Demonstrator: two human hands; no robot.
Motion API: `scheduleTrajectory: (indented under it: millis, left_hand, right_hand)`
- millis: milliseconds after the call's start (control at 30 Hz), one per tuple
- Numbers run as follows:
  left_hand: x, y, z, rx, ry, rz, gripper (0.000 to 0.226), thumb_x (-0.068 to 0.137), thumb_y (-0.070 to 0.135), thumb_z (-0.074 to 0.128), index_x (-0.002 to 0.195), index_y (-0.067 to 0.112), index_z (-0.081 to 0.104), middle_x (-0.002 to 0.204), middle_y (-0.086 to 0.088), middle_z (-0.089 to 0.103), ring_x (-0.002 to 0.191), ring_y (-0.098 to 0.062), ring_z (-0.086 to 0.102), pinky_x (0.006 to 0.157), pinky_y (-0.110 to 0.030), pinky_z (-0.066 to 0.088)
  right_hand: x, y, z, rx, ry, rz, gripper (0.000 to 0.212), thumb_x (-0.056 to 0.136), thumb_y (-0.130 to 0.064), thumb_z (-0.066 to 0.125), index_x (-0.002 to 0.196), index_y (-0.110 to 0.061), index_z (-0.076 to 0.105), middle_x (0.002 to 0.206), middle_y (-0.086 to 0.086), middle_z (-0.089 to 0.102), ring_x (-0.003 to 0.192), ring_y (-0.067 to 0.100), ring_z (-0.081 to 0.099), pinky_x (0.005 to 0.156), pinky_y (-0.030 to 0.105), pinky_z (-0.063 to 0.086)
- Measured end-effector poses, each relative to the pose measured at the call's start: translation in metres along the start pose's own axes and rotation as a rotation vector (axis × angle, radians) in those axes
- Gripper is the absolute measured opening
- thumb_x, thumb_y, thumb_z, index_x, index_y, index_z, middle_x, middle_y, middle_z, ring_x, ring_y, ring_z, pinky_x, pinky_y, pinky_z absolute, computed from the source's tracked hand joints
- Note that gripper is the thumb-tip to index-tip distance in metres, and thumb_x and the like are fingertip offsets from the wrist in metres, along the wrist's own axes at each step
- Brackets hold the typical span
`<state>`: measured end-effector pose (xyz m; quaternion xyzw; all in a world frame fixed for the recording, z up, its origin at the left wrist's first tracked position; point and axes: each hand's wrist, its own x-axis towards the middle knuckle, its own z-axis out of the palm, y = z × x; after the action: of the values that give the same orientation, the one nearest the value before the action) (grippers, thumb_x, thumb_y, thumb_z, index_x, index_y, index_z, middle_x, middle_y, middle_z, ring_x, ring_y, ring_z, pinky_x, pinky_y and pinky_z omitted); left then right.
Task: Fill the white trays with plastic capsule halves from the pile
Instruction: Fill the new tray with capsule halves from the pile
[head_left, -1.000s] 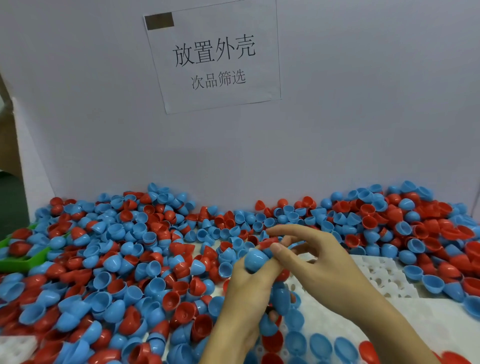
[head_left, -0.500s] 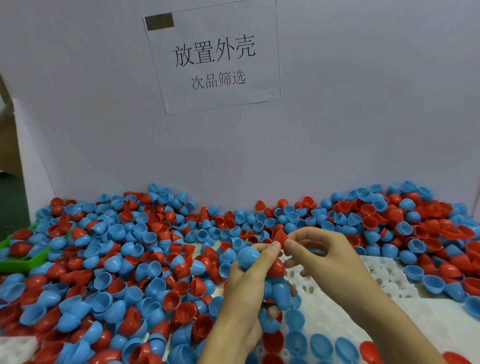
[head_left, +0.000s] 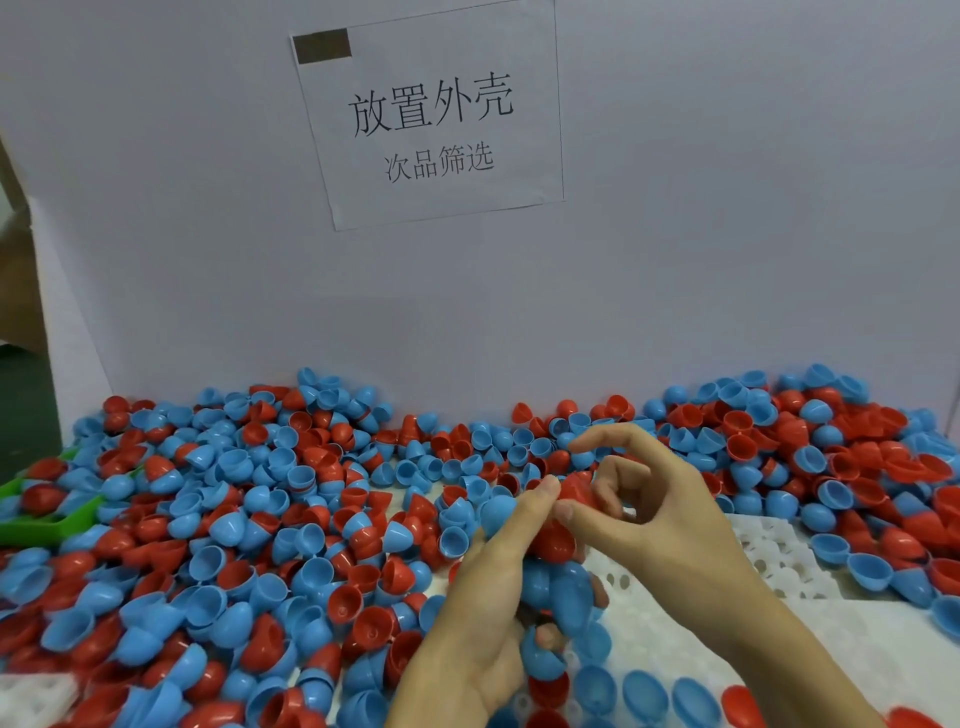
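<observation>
Since half a second ago the right hand (head_left: 670, 519) has drawn in over the left; its thumb and finger now pinch a red half (head_left: 579, 491) at the top of the stack, other fingers spread loosely.

Left to right: a green scoop (head_left: 47, 525) lies part-buried at the left edge. The pile (head_left: 234, 519) of red and blue halves covers the tabletop. The left hand (head_left: 488, 613) keeps its grip curled round a handful of halves (head_left: 550, 577), mostly blue, some red. The white tray (head_left: 779, 566) lies right of centre, under both hands.

Step, as judged: picking one half off the handful for placing. Next move calls for lowering it, cup up, into a free pocket.

Tray contents: a few blue and red halves along the near row; far pockets bare.
</observation>
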<state>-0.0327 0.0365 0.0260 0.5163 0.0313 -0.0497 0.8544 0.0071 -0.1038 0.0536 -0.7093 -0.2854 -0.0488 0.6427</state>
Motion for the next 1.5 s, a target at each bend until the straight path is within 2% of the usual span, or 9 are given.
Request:
scheduleTrajectory:
  millis: [167, 333, 567, 733, 1033, 1167, 1367, 1433, 1500]
  left_hand:
    - [0.005, 0.007, -0.012, -0.187, 0.281, 0.106, 0.036, 0.071, 0.05, 0.075, 0.081, 0.016, 0.071, 0.065, -0.007, 0.063, 0.052, -0.02, 0.063, 0.03, -0.019, 0.035]
    - [0.006, 0.01, -0.027, -0.298, 0.379, 0.144, 0.028, 0.066, 0.047, 0.075, 0.064, 0.02, 0.068, 0.06, -0.008, 0.06, 0.049, -0.02, 0.055, 0.028, -0.019, 0.032]
    - [0.008, 0.008, -0.029, -0.306, 0.387, 0.126, 0.026, 0.078, 0.042, 0.073, 0.071, 0.018, 0.064, 0.062, -0.008, 0.059, 0.05, -0.019, 0.056, 0.029, -0.02, 0.031]
    - [0.008, 0.008, -0.031, -0.284, 0.44, 0.124, 0.029, 0.085, 0.039, 0.071, 0.068, 0.018, 0.061, 0.07, -0.01, 0.057, 0.048, -0.017, 0.055, 0.031, -0.018, 0.03]
    - [0.01, 0.009, -0.039, -0.286, 0.485, 0.139, 0.029, 0.088, 0.037, 0.07, 0.071, 0.015, 0.062, 0.068, -0.012, 0.059, 0.048, -0.019, 0.059, 0.033, -0.02, 0.033]
    - [0.013, 0.007, -0.039, -0.293, 0.514, 0.144, 0.027, 0.087, 0.037, 0.071, 0.072, 0.015, 0.063, 0.065, -0.009, 0.062, 0.052, -0.021, 0.062, 0.045, -0.025, 0.038]
    - [0.012, 0.008, -0.038, -0.308, 0.54, 0.151, 0.024, 0.087, 0.035, 0.071, 0.086, 0.013, 0.062, 0.07, -0.007, 0.06, 0.056, -0.019, 0.06, 0.035, -0.022, 0.037]
    - [0.011, 0.007, -0.038, -0.305, 0.544, 0.151, 0.025, 0.087, 0.035, 0.071, 0.091, 0.013, 0.062, 0.071, -0.007, 0.06, 0.059, -0.021, 0.06, 0.035, -0.022, 0.036]
    - [0.012, 0.007, -0.038, -0.301, 0.55, 0.149, 0.027, 0.086, 0.036, 0.072, 0.094, 0.012, 0.062, 0.072, -0.008, 0.061, 0.061, -0.022, 0.061, 0.039, -0.023, 0.04]
  right_hand:
    - [0.002, -0.003, -0.007, 0.132, 0.238, -0.029, 0.04, 0.082, -0.007, 0.074, 0.106, -0.039, 0.07, 0.053, 0.0, 0.042, 0.053, 0.011, 0.045, 0.062, 0.011, 0.049]
    - [0.002, -0.011, -0.01, 0.085, 0.204, -0.042, 0.075, 0.073, -0.032, 0.079, 0.136, -0.056, 0.045, 0.094, -0.011, 0.077, 0.111, -0.004, 0.064, 0.084, 0.021, 0.042]
    - [0.002, -0.007, -0.013, -0.098, 0.192, 0.083, 0.042, 0.086, -0.021, 0.073, 0.117, -0.046, 0.062, 0.094, -0.019, 0.076, 0.093, -0.005, 0.069, 0.086, 0.026, 0.047]
    - [0.005, 0.011, -0.004, -0.398, 0.065, 0.234, 0.028, 0.091, -0.015, 0.068, 0.095, -0.042, 0.067, 0.086, -0.015, 0.072, 0.078, -0.014, 0.062, 0.057, 0.005, 0.048]
    - [0.01, 0.023, 0.037, -0.8, -0.181, 0.254, 0.028, 0.097, -0.022, 0.055, 0.12, -0.037, 0.062, 0.095, -0.018, 0.061, 0.083, 0.001, 0.06, 0.067, 0.015, 0.049]
    - [0.03, 0.027, 0.056, -0.928, -0.247, 0.344, 0.029, 0.096, -0.028, 0.062, 0.125, -0.023, 0.063, 0.118, 0.001, 0.065, 0.094, 0.015, 0.066, 0.08, 0.026, 0.054]
    - [0.042, 0.033, 0.072, -1.08, -0.358, 0.401, 0.011, 0.088, -0.014, 0.072, 0.09, -0.012, 0.061, 0.084, 0.0, 0.05, 0.066, 0.014, 0.051, 0.055, 0.02, 0.044]
    - [0.043, 0.032, 0.072, -1.085, -0.382, 0.409, 0.028, 0.087, -0.014, 0.073, 0.073, -0.016, 0.049, 0.075, -0.001, 0.047, 0.057, 0.011, 0.043, 0.048, 0.018, 0.037]
    - [0.042, 0.032, 0.072, -1.074, -0.379, 0.394, 0.02, 0.088, -0.015, 0.072, 0.079, -0.016, 0.054, 0.082, 0.0, 0.054, 0.063, 0.012, 0.054, 0.051, 0.018, 0.042]
